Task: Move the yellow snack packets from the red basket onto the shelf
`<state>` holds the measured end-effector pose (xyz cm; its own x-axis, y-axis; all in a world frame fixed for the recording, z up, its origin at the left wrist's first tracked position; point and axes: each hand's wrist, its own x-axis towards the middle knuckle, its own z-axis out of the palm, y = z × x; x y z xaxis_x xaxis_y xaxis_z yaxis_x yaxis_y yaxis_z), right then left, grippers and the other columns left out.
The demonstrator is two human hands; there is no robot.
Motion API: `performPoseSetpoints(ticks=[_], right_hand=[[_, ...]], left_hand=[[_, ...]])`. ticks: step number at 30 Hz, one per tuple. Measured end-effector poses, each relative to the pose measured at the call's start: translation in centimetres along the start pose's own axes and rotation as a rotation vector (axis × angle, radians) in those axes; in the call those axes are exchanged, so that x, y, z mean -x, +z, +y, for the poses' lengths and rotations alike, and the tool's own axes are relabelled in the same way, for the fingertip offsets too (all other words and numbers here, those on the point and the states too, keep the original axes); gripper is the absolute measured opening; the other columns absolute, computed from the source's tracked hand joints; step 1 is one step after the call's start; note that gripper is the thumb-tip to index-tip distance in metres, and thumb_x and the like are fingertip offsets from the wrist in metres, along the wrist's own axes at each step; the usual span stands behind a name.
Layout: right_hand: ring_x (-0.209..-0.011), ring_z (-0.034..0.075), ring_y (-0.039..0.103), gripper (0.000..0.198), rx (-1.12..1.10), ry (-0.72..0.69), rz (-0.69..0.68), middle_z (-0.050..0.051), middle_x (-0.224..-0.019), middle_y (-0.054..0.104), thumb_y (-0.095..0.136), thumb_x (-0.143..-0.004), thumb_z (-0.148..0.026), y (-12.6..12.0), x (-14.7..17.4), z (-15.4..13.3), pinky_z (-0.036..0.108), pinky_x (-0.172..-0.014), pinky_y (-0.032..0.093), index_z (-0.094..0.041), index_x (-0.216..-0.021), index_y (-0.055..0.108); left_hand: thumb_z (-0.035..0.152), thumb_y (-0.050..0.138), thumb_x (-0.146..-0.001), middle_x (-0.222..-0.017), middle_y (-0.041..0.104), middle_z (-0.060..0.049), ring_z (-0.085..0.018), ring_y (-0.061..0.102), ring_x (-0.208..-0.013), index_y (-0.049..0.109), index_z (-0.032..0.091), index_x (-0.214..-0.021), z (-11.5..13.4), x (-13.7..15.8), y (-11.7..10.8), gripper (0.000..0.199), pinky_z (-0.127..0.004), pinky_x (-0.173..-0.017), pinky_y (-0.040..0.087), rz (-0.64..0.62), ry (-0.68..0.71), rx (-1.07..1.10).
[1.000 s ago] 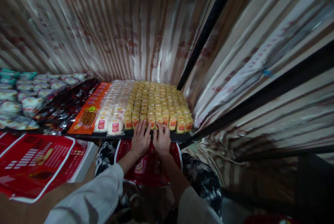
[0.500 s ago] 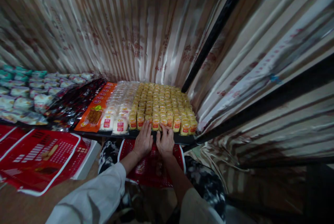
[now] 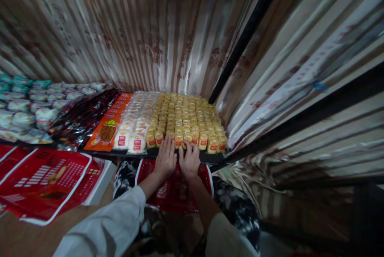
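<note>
Seems to align yellow packets [image 3: 189, 115] with left hand [image 3: 165, 161] and right hand [image 3: 190, 162], grip unclear, likely needing even pressure next.

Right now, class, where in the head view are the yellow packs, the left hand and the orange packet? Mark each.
Yellow packs [image 3: 187, 117]: head view, wrapped tops mid-block.
Left hand [image 3: 165, 162]: head view, back of the hand.
Orange packet [image 3: 108, 124]: head view, printed front, near its middle.

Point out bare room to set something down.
Brown floor between the red printed packaging and left sleeve; a thin black shelf strip before the yellow packets, right of the right hand. Behind that strip, packets crowd the shelf.
</note>
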<state>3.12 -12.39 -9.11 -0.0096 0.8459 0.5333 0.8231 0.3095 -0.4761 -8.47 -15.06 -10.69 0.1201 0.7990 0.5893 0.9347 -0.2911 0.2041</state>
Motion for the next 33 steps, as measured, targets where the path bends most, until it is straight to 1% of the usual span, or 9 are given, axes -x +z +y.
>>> performPoseSetpoints(ticks=[3,7,14,17,22,26,33], right_hand=[[-0.093,0.022,0.048,0.033,0.033,0.050,0.022,0.008,-0.098,0.048,0.041,-0.090,-0.044,0.3,-0.3,-0.3,0.031,-0.070,0.047,-0.021,-0.109,0.057],[-0.090,0.022,0.047,0.034,0.091,0.076,0.027,0.008,-0.096,0.048,0.040,-0.090,-0.046,0.8,-0.6,-0.5,0.029,-0.066,0.044,-0.021,-0.105,0.057],[-0.089,0.021,0.047,0.034,0.131,0.078,0.026,0.009,-0.095,0.048,0.037,-0.092,-0.045,1.0,-1.0,-0.6,0.029,-0.066,0.044,-0.020,-0.104,0.056],[-0.089,0.020,0.047,0.033,0.152,0.084,-0.002,0.008,-0.096,0.048,0.038,-0.091,-0.045,0.8,-1.1,-0.7,0.027,-0.065,0.043,-0.021,-0.104,0.056],[-0.090,0.020,0.048,0.034,0.174,0.087,-0.015,0.008,-0.097,0.049,0.039,-0.091,-0.046,0.6,-1.2,-0.6,0.027,-0.066,0.042,-0.021,-0.105,0.057],[-0.091,0.020,0.050,0.034,0.168,0.087,-0.022,0.007,-0.096,0.049,0.039,-0.090,-0.047,0.4,-1.2,-0.6,0.026,-0.064,0.042,-0.022,-0.105,0.058],[-0.091,0.020,0.050,0.035,0.169,0.094,-0.030,0.007,-0.096,0.049,0.039,-0.090,-0.047,0.3,-1.3,-0.8,0.026,-0.063,0.042,-0.021,-0.104,0.058]], left_hand=[[0.016,0.038,-0.087,-0.150,0.019,-0.020,-0.028,0.008,-0.141,0.010,0.007,-0.145,0.1,-0.1,0.0,0.065,-0.051,-0.110,0.027,-0.018,-0.011,-0.013],[0.016,0.038,-0.087,-0.149,0.022,-0.021,-0.027,0.009,-0.140,0.013,0.006,-0.145,0.3,-0.3,0.0,0.063,-0.050,-0.110,0.028,-0.030,-0.021,-0.025],[0.018,0.039,-0.088,-0.147,0.025,-0.022,-0.027,0.012,-0.140,0.015,0.004,-0.144,0.3,-0.6,0.4,0.062,-0.048,-0.109,0.030,-0.001,-0.017,-0.051],[0.018,0.038,-0.088,-0.146,0.026,-0.023,-0.028,0.012,-0.140,0.016,0.003,-0.143,0.4,-0.7,0.5,0.062,-0.049,-0.109,0.030,0.012,-0.009,-0.066],[0.018,0.039,-0.086,-0.144,0.031,-0.024,-0.028,0.013,-0.140,0.026,0.000,-0.140,0.6,-0.8,0.2,0.058,-0.048,-0.109,0.029,0.041,-0.002,-0.095],[0.019,0.040,-0.086,-0.143,0.034,-0.023,-0.028,0.014,-0.140,0.034,0.001,-0.136,0.8,-0.7,0.1,0.054,-0.048,-0.110,0.027,0.069,-0.014,-0.128],[0.019,0.044,-0.083,-0.145,0.032,-0.020,-0.029,0.015,-0.140,0.037,0.006,-0.135,0.5,-0.5,0.1,0.054,-0.051,-0.110,0.025,0.045,-0.037,-0.070]])
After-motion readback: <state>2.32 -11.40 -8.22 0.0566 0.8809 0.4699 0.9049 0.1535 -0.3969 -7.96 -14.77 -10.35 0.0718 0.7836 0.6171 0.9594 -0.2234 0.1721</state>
